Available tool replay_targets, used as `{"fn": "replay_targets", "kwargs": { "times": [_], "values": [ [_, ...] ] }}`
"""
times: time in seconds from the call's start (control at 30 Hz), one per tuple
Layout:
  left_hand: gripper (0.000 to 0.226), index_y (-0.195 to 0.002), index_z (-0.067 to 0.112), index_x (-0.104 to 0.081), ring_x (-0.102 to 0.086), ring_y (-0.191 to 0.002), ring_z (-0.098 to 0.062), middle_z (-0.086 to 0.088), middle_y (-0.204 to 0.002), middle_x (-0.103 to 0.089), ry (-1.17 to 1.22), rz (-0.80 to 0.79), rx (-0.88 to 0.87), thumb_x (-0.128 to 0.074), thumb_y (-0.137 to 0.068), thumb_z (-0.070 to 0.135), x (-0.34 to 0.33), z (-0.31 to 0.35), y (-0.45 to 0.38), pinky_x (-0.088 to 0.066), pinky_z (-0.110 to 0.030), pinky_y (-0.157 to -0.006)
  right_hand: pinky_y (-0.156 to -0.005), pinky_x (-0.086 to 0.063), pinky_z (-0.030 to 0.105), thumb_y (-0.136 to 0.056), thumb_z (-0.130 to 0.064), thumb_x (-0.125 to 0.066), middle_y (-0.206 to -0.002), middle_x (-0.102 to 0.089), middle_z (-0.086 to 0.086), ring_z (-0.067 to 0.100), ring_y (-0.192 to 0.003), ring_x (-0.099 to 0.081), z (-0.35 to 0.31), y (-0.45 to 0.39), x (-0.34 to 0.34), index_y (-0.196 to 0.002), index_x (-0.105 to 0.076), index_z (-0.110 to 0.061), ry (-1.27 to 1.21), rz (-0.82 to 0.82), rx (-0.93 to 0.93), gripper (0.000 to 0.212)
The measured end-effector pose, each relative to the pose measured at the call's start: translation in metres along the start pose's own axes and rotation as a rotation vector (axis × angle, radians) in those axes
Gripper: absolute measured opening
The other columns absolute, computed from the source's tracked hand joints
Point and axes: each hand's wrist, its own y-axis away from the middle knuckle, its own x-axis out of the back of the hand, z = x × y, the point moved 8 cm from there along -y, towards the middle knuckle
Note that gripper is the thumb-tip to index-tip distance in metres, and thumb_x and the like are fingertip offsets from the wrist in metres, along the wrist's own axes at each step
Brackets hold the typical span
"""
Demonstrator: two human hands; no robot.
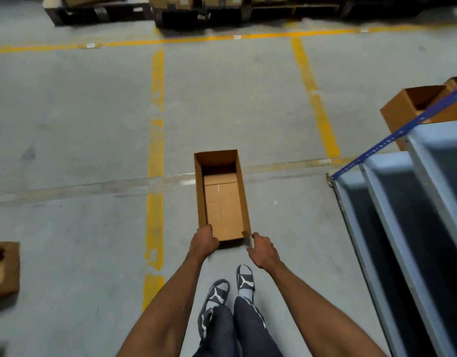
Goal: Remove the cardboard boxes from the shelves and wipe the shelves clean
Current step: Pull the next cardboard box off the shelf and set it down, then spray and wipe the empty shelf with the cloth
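Note:
An open, empty cardboard box point(222, 199) sits on the grey concrete floor straight ahead of me, its long side pointing away. My left hand point(203, 242) grips the box's near left corner, fingers curled over the rim. My right hand point(262, 249) is just off the near right corner, thumb close to the cardboard, fingers loosely spread and holding nothing. A grey metal shelf rack point(402, 202) with a blue upright stands at my right, its visible shelves bare.
Another open cardboard box point(412, 104) stands behind the rack's blue upright at the right. A third box point(3, 269) lies at the left edge. Dark pallets point(98, 14) loaded with cartons line the far side. Yellow lines mark the floor. My feet are below the box.

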Motion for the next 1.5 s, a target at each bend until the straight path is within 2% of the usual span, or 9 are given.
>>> {"fn": "replay_targets", "kwargs": {
  "times": [0.2,0.5,0.7,1.0,1.1,1.23,1.33,1.4,1.5],
  "values": [
    [0.051,-0.138,0.004,-0.049,-0.06,-0.114,-0.03,-0.016,-0.128,-0.062,0.004,-0.033,-0.288,-0.059,-0.091,0.021,0.021,0.094,0.073,-0.049,-0.031,-0.088,-0.096,-0.043,0.038,-0.098,-0.029,-0.057,-0.122,-0.066,0.013,0.034,-0.111,-0.061,-0.005,0.091,0.078,-0.136,-0.053,-0.007,-0.035,0.343,-0.012,0.044],
    [0.036,-0.123,0.014,-0.063,-0.065,-0.098,-0.018,-0.008,-0.112,-0.07,-0.081,-0.196,-0.71,-0.065,-0.089,0.024,-0.045,0.276,0.149,-0.045,-0.023,-0.076,-0.102,-0.037,0.04,-0.098,-0.032,-0.057,-0.134,-0.057,0.004,0.031,-0.119,-0.052,0.124,0.211,0.134,-0.137,-0.052,-0.015,-0.225,0.733,-0.256,0.042],
    [0.027,-0.114,0.012,-0.068,-0.066,-0.089,-0.014,-0.006,-0.105,-0.073,-0.233,-0.379,-0.951,-0.067,-0.089,0.02,-0.167,0.388,0.248,-0.041,-0.007,-0.062,-0.106,-0.037,0.036,-0.099,-0.032,-0.056,-0.136,-0.057,0.002,0.026,-0.125,-0.051,0.265,0.334,0.134,-0.135,-0.054,-0.016,-0.396,0.931,-0.541,0.039],
    [0.015,-0.1,0.01,-0.072,-0.069,-0.087,-0.02,-0.004,-0.094,-0.075,-0.504,-0.631,-1.319,-0.066,-0.086,0.011,-0.402,0.487,0.466,-0.055,-0.027,-0.078,-0.095,-0.047,0.03,-0.095,-0.026,-0.064,-0.119,-0.066,0.006,0.023,-0.108,-0.063,0.461,0.555,0.04,-0.122,-0.063,-0.011,-0.793,1.196,-0.962,0.031],
    [0.02,-0.107,0.01,-0.072,-0.068,-0.08,-0.014,-0.005,-0.095,-0.075,-0.533,-0.74,-1.373,-0.067,-0.088,0.009,-0.475,0.502,0.537,-0.049,-0.01,-0.063,-0.092,-0.049,0.031,-0.091,-0.023,-0.07,-0.106,-0.066,0.009,0.025,-0.099,-0.064,0.517,0.622,0.008,-0.107,-0.069,-0.01,-0.876,1.293,-1.088,0.021],
    [0.017,-0.1,0.022,-0.071,-0.067,-0.085,-0.006,0.005,-0.099,-0.074,-0.491,-0.889,-1.357,-0.066,-0.087,0.012,-0.559,0.521,0.62,-0.047,-0.011,-0.074,-0.089,-0.05,0.032,-0.089,-0.028,-0.068,-0.102,-0.066,0.004,0.024,-0.099,-0.063,0.593,0.7,-0.023,-0.093,-0.068,-0.021,-0.901,1.331,-1.255,0.009],
    [0.021,-0.104,0.02,-0.067,-0.068,-0.077,-0.01,0.005,-0.088,-0.073,-0.438,-0.957,-1.424,-0.064,-0.083,0.017,-0.617,0.538,0.683,-0.055,-0.024,-0.076,-0.093,-0.048,0.033,-0.09,-0.021,-0.066,-0.108,-0.065,0.007,0.026,-0.105,-0.061,0.641,0.755,-0.023,-0.102,-0.068,-0.015,-0.857,1.35,-1.325,0.014],
    [0.032,-0.118,0.015,-0.063,-0.063,-0.078,-0.012,0.003,-0.089,-0.069,-0.394,-1.002,-1.436,-0.067,-0.086,0.015,-0.655,0.556,0.729,-0.051,-0.02,-0.075,-0.098,-0.047,0.035,-0.091,-0.023,-0.064,-0.118,-0.063,0.009,0.028,-0.113,-0.059,0.678,0.788,-0.02,-0.113,-0.066,-0.014,-0.797,1.335,-1.365,0.024],
    [0.055,-0.134,0.013,-0.055,-0.061,-0.113,-0.015,0.001,-0.123,-0.063,-0.325,-1.068,-1.499,-0.072,-0.084,0.029,-0.713,0.582,0.794,-0.05,-0.031,-0.1,-0.101,-0.046,0.04,-0.091,-0.018,-0.062,-0.122,-0.062,0.011,0.029,-0.115,-0.059,0.729,0.836,-0.008,-0.117,-0.065,-0.011,-0.691,1.329,-1.391,0.027]
  ]
}}
